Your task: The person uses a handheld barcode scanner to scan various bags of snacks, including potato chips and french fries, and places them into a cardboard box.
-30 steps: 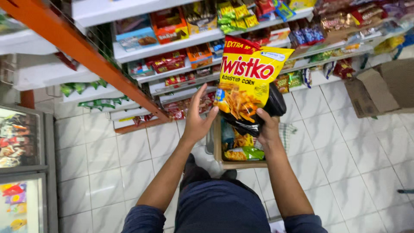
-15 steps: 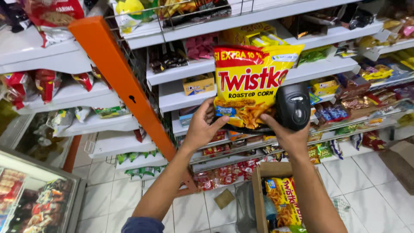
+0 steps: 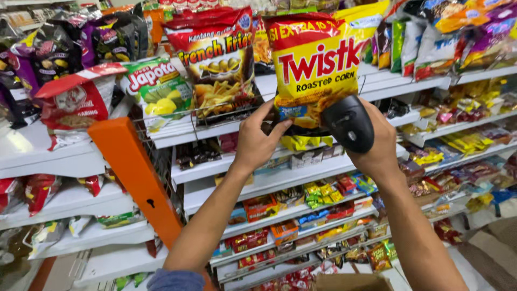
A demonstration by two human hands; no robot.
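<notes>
A yellow and red snack bag (image 3: 315, 64) is held up in front of the top shelf of a white store rack. My left hand (image 3: 257, 141) grips its lower left corner. My right hand (image 3: 377, 145) steadies its lower right corner and also holds a black handheld scanner (image 3: 349, 123) pressed against the bag. Behind the bag hang more snack bags, among them a red one with fries pictured (image 3: 218, 59) and a green and white one (image 3: 159, 89).
An orange upright post (image 3: 134, 175) runs diagonally at the left of the rack. White shelves (image 3: 280, 180) below carry small candy and snack packs. A brown cardboard box (image 3: 353, 282) sits at the bottom edge, near the tiled floor.
Both hands have lifted the yellow bag and scanner from above the floor box up to the top shelf. The view has tilted upward from the floor to the shelves.
</notes>
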